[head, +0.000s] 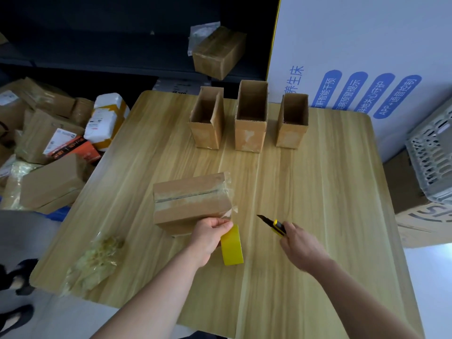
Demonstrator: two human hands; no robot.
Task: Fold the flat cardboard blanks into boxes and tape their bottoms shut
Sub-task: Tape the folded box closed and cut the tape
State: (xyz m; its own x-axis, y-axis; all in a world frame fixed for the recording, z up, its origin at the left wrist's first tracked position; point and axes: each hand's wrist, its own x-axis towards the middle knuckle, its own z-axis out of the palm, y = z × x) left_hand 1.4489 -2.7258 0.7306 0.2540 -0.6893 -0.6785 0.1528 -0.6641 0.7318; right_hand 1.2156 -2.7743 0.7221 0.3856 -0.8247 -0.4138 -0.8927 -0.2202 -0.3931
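A folded cardboard box (190,204) lies bottom-up in the middle of the wooden table (318,192), with clear tape along its seam and a loose tape end (228,189) hanging off its right side. My left hand (210,234) grips a yellow tape roll (231,248) just in front of the box's right corner, with tape stretched between roll and box. My right hand (299,245) holds a yellow and black utility knife (272,223), blade out and pointing left toward the tape. Three open boxes (249,118) stand upright at the table's far side.
A crumpled wad of used tape (97,260) lies at the table's front left. Piled parcels and cardboard (49,148) cover the floor on the left. A grey plastic crate (433,157) sits on cartons at the right. Another taped box (217,52) rests on a dark shelf behind.
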